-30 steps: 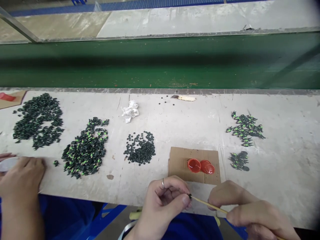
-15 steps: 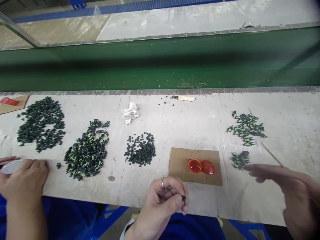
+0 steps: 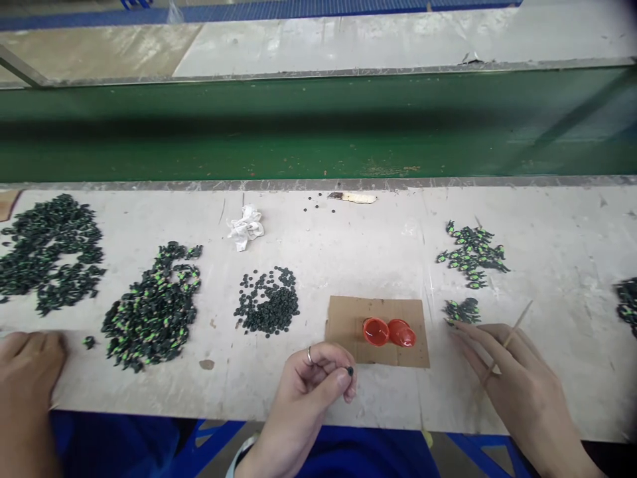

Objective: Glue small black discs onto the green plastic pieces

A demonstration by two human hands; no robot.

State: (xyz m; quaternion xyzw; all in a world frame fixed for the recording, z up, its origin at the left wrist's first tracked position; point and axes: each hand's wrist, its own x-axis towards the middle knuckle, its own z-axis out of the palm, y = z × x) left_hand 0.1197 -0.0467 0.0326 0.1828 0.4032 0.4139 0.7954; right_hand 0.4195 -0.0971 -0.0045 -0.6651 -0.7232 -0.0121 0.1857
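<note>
The left hand (image 3: 311,385) hovers at the near edge of the surface (image 3: 348,245), curled narrow, with a tiny black disc (image 3: 350,371) pinched between thumb and forefinger — held up off the surface, apparently so it can be worked on in the air. A ring sits on one finger.

The right hand (image 3: 512,375) lies flat, fingers stretched toward the small pile of green-and-black parts (image 3: 462,311), its fingertips just touching the pile's near side. A thin wooden stick (image 3: 507,340) is tucked between its fingers, slanting up and away, which leaves the fingertips free to pick.

Between the two hands lies a cardboard square (image 3: 348,325) carrying two red caps (image 3: 388,332) side by side, close to both hands, probably kept there for easy dipping. Left of it sits a heap of black discs (image 3: 269,305), then a larger pile of green-flecked parts (image 3: 152,309), and a dark pile (image 3: 47,249) farther left. Another cluster (image 3: 470,253) lies beyond the small pile. A crumpled white scrap (image 3: 245,227) rests toward the back.

At the far left edge another person's hand (image 3: 27,362) rests on the surface.
</note>
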